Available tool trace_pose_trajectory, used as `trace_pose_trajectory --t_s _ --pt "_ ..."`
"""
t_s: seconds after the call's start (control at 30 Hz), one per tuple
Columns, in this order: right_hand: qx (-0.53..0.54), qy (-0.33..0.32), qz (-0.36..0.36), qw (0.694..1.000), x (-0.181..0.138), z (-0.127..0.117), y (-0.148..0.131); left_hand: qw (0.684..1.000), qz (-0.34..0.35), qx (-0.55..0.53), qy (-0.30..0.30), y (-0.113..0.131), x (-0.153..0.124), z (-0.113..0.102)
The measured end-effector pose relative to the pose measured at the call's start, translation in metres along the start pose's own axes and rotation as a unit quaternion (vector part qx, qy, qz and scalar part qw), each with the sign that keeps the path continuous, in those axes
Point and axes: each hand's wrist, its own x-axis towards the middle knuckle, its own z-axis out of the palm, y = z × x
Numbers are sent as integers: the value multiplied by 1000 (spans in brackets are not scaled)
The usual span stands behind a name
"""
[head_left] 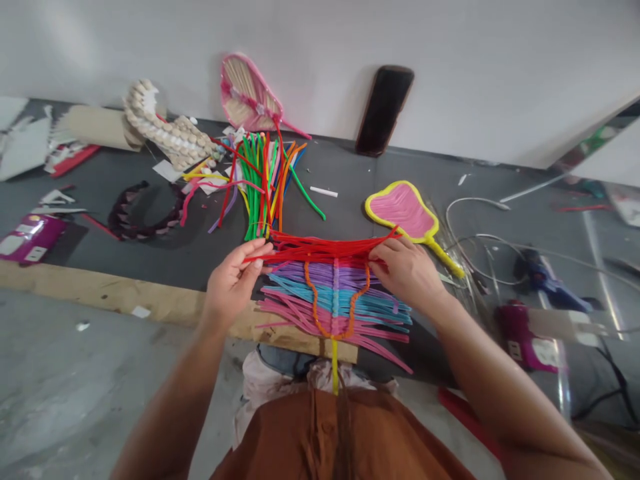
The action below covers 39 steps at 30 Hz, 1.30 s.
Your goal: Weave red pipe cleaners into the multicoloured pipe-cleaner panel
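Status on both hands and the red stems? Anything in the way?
Left hand pinching red stems at one end; right hand at the other. Red stems span between, along far edge of purple stems. Nearby clutter: multicoloured bundle close beyond left hand.

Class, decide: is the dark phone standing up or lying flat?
The phone stands, tilted: its bottom end is on the tabletop, its upper part against the wall.

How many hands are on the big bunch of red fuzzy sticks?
2: the left hand at the left end of the red fuzzy sticks, the right hand at their right end.
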Motion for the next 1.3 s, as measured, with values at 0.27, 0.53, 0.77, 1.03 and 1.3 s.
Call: trace_pose_trajectory --t_s 0.27,0.53,0.77,1.03,1.3 --pt "295 20 95 951 -4 -7 4 999 13 -30 14 16 1 17" --pt "475 19 68 877 4 19 5 969 114 187 -110 6 1 19" --pt "348 53 34 935 12 31 3 938 191 265 -116 14 11 26" --pt "377 60 19 924 13 34 0 970 71 169 -160 12 23 47" --pt "411 62 96 904 15 40 2 944 96 256 -182 20 28 48"
